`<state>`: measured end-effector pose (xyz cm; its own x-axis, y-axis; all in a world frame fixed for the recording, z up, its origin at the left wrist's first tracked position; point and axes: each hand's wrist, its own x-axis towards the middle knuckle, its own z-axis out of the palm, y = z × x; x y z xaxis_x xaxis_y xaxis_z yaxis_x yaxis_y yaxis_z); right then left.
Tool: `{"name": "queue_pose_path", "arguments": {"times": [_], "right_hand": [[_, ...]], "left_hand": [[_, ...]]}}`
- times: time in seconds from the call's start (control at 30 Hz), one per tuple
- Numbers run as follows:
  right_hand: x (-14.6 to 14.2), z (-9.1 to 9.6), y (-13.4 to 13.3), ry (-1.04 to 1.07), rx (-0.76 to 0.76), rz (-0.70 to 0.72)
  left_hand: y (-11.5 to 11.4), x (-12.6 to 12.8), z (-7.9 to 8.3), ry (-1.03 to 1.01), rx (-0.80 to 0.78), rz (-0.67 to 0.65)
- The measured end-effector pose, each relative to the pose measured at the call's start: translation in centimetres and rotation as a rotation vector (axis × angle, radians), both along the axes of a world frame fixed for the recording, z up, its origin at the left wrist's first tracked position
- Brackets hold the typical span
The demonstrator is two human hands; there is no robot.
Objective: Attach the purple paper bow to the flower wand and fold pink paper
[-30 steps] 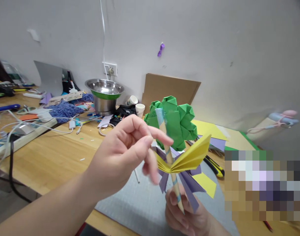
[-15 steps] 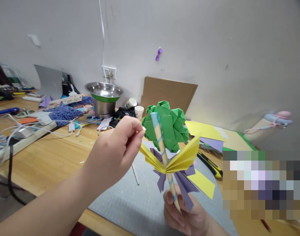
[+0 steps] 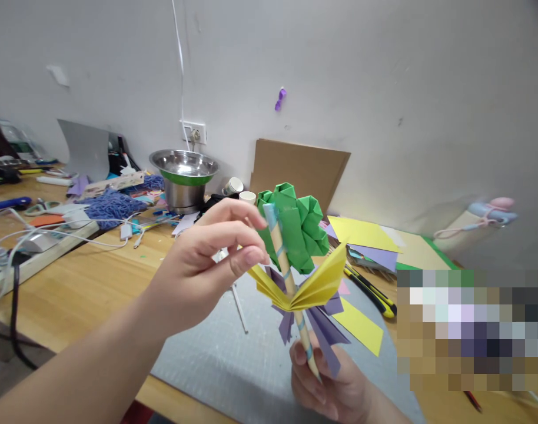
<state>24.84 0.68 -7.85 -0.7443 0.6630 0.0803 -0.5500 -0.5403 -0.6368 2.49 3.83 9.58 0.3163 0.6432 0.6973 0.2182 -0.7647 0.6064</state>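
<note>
A paper flower's rolled stem (image 3: 278,242), beige with a blue spiral stripe, stands tilted in front of me. Folded green paper (image 3: 295,229) is fixed at its top. Yellow pleated paper (image 3: 317,282) spreads like wings lower down, with purple paper strips (image 3: 324,330) behind. Around the stem's lower end, the fingers of my right hand (image 3: 326,377) are closed. My left hand (image 3: 211,259) is beside the top of the stem, its fingers apart and curved, close to the green paper. Whether its fingertips touch the paper I cannot tell.
Under my hands lies a grey cutting mat (image 3: 198,365). A yellow-black utility knife (image 3: 370,288) and yellow paper (image 3: 361,325) rest at the right. A steel bowl (image 3: 183,162), blue shredded paper (image 3: 112,207), and a power strip (image 3: 43,259) with cables are at the left.
My left hand's thumb and forefinger were pinched together, with a small pale bit at their tips; now they are apart. The right hand still holds the stem, shifted slightly left in view.
</note>
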Motion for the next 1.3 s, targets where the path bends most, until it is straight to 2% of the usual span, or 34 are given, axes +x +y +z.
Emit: {"name": "queue_pose_path", "arguments": {"times": [0.17,0.23,0.3,0.43,0.57,0.63,0.73,0.8,0.9,1.0,1.17,1.3], "right_hand": [[-0.1,0.1,0.0,-0.021,-0.001,0.006],[-0.1,0.1,0.0,-0.028,-0.002,-0.001],[-0.1,0.2,0.0,-0.03,0.0,0.001],[-0.1,0.7,0.0,-0.029,0.002,0.012],[-0.1,0.8,0.0,-0.019,0.006,0.015],[-0.1,0.7,0.0,-0.005,0.011,0.021],[0.0,0.4,0.0,0.022,0.012,0.025],[0.1,0.4,0.0,0.045,0.007,0.022],[0.2,0.6,0.0,0.085,-0.008,0.021],[0.3,1.1,0.2,0.117,-0.026,0.034],[0.3,1.2,0.3,0.142,-0.059,0.061],[0.3,1.0,0.1,0.155,-0.059,0.07]], "left_hand": [[0.5,0.5,-0.1,-0.19,-0.166,-0.275],[0.8,0.6,-0.3,-0.23,-0.189,-0.315],[1.2,0.6,-0.6,-0.214,-0.129,-0.225],[1.7,0.0,-0.9,-0.139,0.053,0.068],[2.2,-0.6,-0.6,0.046,0.18,0.323],[2.4,-0.8,-0.4,0.116,0.214,0.393],[2.9,-1.3,-0.2,0.261,0.189,0.465],[3.3,-2.2,-0.5,0.361,0.2,0.559],[3.9,-5.1,-1.8,0.453,0.129,0.809],[4.2,-8.7,-3.6,0.481,0.042,0.959],[2.9,-13.2,-5.4,0.539,0.014,1.047],[1.8,-13.4,-6.0,0.518,-0.011,1.088]]}}
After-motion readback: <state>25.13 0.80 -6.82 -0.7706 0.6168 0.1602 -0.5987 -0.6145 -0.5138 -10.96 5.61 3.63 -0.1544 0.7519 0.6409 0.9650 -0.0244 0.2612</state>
